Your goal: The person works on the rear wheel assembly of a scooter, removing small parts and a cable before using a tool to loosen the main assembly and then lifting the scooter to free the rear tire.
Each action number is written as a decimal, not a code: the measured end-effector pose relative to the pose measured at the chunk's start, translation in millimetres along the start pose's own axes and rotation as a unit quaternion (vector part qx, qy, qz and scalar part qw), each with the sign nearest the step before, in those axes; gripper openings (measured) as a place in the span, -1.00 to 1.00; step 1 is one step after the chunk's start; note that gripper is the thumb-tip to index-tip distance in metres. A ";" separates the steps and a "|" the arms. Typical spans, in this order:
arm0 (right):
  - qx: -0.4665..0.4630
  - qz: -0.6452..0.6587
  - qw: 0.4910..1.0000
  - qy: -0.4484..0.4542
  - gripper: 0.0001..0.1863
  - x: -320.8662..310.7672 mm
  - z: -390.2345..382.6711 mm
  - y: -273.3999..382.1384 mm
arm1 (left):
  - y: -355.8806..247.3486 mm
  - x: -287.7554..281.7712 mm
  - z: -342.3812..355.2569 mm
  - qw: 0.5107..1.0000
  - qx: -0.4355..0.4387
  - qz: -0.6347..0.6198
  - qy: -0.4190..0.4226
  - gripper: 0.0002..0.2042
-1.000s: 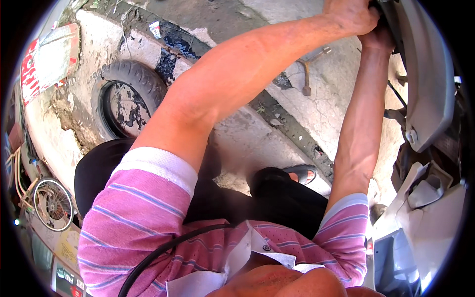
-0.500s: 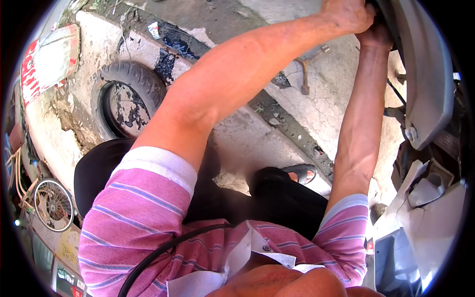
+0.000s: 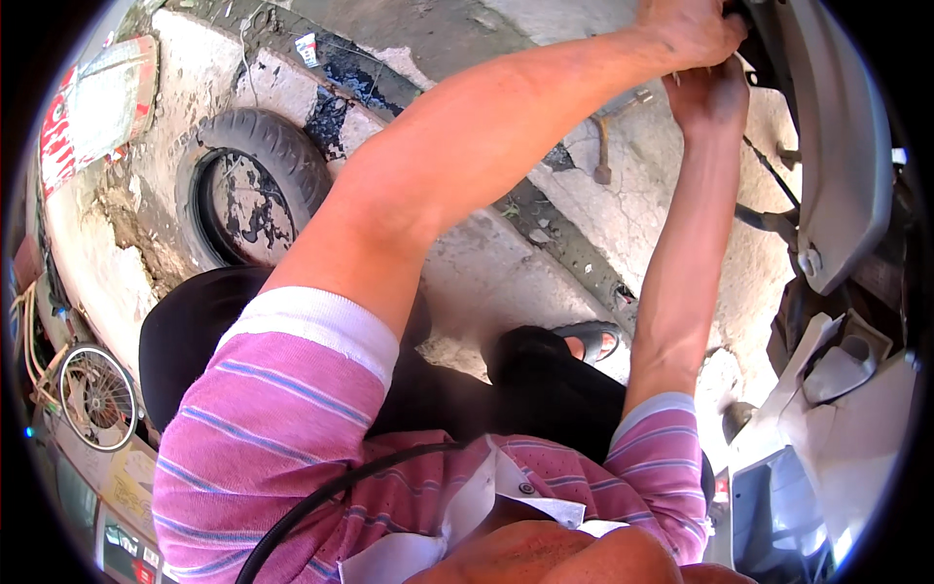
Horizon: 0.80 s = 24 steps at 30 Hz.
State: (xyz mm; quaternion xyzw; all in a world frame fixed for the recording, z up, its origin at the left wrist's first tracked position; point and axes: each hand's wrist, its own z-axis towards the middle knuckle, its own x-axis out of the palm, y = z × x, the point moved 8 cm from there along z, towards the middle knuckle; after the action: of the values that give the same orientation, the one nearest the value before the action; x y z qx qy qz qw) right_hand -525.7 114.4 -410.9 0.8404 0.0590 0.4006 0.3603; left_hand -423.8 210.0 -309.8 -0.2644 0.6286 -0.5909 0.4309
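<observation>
At the top right, my left hand (image 3: 696, 34) is closed at a dark part (image 3: 754, 54) beside the inner edge of a grey plastic vehicle panel (image 3: 842, 170); what its fingers hold is hidden. My right hand (image 3: 710, 97) is just below it, a little way off the panel, with fingers curled; whatever is in them is too small and hidden to make out. A thin black rod (image 3: 773, 175) and a dark bracket (image 3: 764, 219) show beside my right forearm.
A worn tyre (image 3: 199, 165) lies on cracked concrete at left. A metal tool (image 3: 603, 156) lies under the arms. A red-and-white board (image 3: 112, 92), a bicycle wheel (image 3: 97, 394), pale plastic panels (image 3: 846, 428) and my sandalled foot (image 3: 593, 341) surround my body.
My right hand and forearm have moved left, out from the dark part beside the panel, and more of the hand shows. My left hand stays nearly in place.
</observation>
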 end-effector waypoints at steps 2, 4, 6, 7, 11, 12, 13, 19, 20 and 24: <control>0.081 -0.139 0.983 -0.093 -0.78 -30.9 -32.2 8.9 | -9.1 7.3 2.8 1.000 0.010 0.004 0.004 -0.76; 0.005 -0.253 0.952 -0.170 -0.79 -49.1 -45.6 38.6 | -8.2 14.7 3.6 0.998 0.044 -0.038 0.011 -0.76; -0.103 -0.381 0.891 -0.225 -0.75 -28.6 -57.0 64.2 | -1.3 5.0 5.1 0.999 0.032 -0.012 0.017 -0.77; -0.161 -0.398 0.877 -0.217 -0.73 -18.1 -58.3 76.4 | 1.5 7.1 4.7 0.999 0.030 -0.042 0.011 -0.77; -0.291 -0.499 0.808 -0.119 -0.62 6.0 -43.7 93.5 | 1.3 9.9 4.9 0.997 0.032 -0.061 -0.016 -0.78; -0.303 -0.501 0.801 -0.125 -0.62 9.5 -45.2 94.8 | -1.0 10.2 3.7 0.997 0.032 -0.062 -0.016 -0.78; -0.304 -0.501 0.801 -0.125 -0.62 11.1 -44.0 94.9 | -1.7 10.7 2.3 0.998 0.022 -0.064 -0.017 -0.78; -0.354 -0.531 0.768 -0.051 -0.69 26.3 -33.0 99.6 | 0.0 10.7 3.1 0.993 0.025 -0.119 -0.013 -0.78; -0.324 -0.585 0.740 -0.075 -0.70 25.2 -27.6 100.4 | 0.7 9.5 3.9 0.989 0.032 -0.144 -0.019 -0.78; -0.242 -0.571 0.784 -0.015 -0.65 16.6 -7.5 90.8 | 5.6 13.7 4.9 0.978 0.019 -0.207 -0.015 -0.79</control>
State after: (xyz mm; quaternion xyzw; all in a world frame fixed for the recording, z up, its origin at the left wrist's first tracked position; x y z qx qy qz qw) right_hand -537.0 58.4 -338.0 0.5445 0.4238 0.1097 0.7154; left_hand -425.3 196.8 -318.0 -0.3896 0.5425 -0.6749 0.3136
